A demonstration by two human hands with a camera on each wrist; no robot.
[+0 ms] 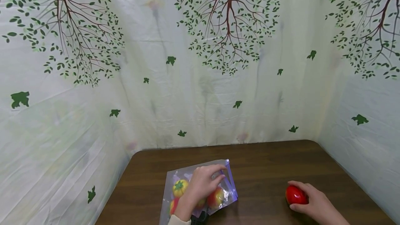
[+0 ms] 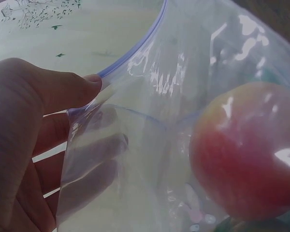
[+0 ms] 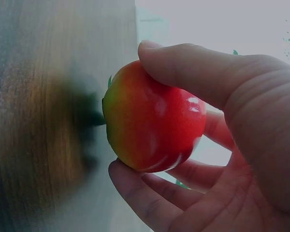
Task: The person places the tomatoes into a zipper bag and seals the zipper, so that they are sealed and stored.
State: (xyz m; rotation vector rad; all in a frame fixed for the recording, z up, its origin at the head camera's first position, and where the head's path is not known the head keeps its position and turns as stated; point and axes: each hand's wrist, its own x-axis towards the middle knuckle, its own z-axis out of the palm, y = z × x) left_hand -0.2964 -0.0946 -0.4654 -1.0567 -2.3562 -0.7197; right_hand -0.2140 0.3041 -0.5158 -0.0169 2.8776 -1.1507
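The right hand (image 1: 314,199) holds a red tomato (image 1: 295,194) low at the right part of the wooden table (image 1: 262,169), on the side of the table's right edge; its thumb and fingers are curled round the skin from opposite sides, and the green stem (image 3: 99,119) points towards the wood; whether the stem touches it, I cannot tell.

The left hand (image 1: 204,183) lies over a clear zip bag (image 1: 184,170) left of the table's middle; it pinches the plastic at the bag's rim, thumb on one side, fingers showing through on the other.

The relation that counts is between the tomato and the purple zip strip (image 1: 232,178); this strip is the bag's right-hand edge, running from the table's far edge towards the near one, and so faces the tomato, which sits well apart to its right; the fruit is nearly round, with no clear long axis; the left hand is nearer the strip.

Inside the bag lie a yellow vegetable (image 1: 180,187) and a red-and-yellow fruit (image 1: 215,198).
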